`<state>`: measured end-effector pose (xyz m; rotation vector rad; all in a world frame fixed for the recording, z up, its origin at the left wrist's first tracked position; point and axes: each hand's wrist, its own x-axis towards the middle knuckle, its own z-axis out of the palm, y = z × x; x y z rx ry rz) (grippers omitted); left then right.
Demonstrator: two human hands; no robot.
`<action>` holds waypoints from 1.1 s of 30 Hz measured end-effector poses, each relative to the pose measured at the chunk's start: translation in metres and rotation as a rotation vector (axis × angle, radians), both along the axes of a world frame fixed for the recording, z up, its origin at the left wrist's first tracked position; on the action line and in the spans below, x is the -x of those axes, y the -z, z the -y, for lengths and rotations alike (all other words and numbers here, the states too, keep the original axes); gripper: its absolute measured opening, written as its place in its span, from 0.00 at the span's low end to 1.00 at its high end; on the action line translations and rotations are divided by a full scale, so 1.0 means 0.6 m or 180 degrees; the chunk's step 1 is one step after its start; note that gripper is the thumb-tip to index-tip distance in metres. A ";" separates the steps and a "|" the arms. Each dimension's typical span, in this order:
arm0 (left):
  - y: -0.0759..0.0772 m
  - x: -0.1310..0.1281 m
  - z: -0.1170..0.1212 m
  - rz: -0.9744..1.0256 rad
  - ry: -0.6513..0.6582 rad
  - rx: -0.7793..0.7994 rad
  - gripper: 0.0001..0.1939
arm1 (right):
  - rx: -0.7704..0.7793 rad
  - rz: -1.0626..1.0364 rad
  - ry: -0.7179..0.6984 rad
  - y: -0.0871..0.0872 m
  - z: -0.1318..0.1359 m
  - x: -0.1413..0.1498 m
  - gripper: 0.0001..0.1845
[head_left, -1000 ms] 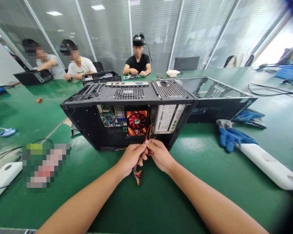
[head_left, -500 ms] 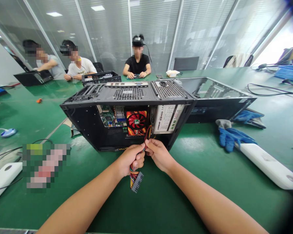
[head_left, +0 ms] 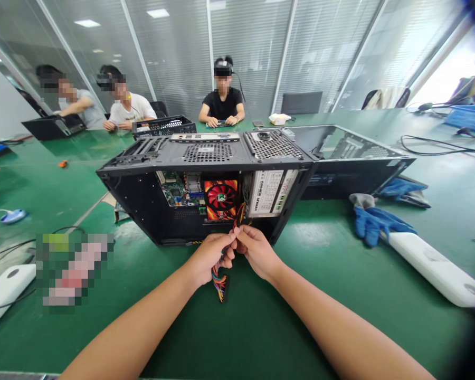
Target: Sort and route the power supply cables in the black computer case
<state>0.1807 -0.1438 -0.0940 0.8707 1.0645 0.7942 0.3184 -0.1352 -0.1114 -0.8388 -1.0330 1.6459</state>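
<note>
A black open computer case (head_left: 142, 203) lies on its side on the green table (head_left: 261, 327), showing a motherboard, a red fan (head_left: 220, 197) and a grey power supply (head_left: 271, 191). A bundle of coloured power wires (head_left: 220, 278) runs out of the case and ends in a black connector hanging below my hands. My left hand (head_left: 209, 258) is closed round the bundle. My right hand (head_left: 255, 250) pinches the same wires right beside it, just in front of the case opening.
A detached case side panel (head_left: 348, 153) lies behind right. Blue gloves (head_left: 376, 224) and a white device (head_left: 435, 269) rest at right. White devices and cables (head_left: 8, 279) sit at left. Three people sit at the table's far side with a black tray (head_left: 164, 125).
The connector swung out to the side half a second ago and now hangs straight down again. My hands stayed together at the case opening, shifting their grip on the wires slightly.
</note>
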 end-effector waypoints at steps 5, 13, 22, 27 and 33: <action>-0.006 -0.002 0.002 -0.0310 -0.0109 -0.0212 0.20 | -0.0026 0.0051 0.0048 0.003 0.000 0.002 0.21; 0.001 -0.002 0.002 -0.1104 -0.0169 -0.0813 0.17 | -0.0071 0.0159 0.0109 0.005 -0.001 0.001 0.21; -0.012 -0.002 0.009 -0.2293 -0.0042 -0.1668 0.16 | -0.0136 0.0332 0.0105 0.011 -0.003 0.002 0.23; -0.006 0.000 0.008 -0.2827 -0.0032 -0.2272 0.17 | -0.0127 0.0594 0.0137 0.017 -0.004 0.001 0.25; 0.003 0.003 0.007 -0.3256 -0.0129 -0.2700 0.16 | -0.0183 0.0719 0.0205 0.022 -0.006 0.002 0.26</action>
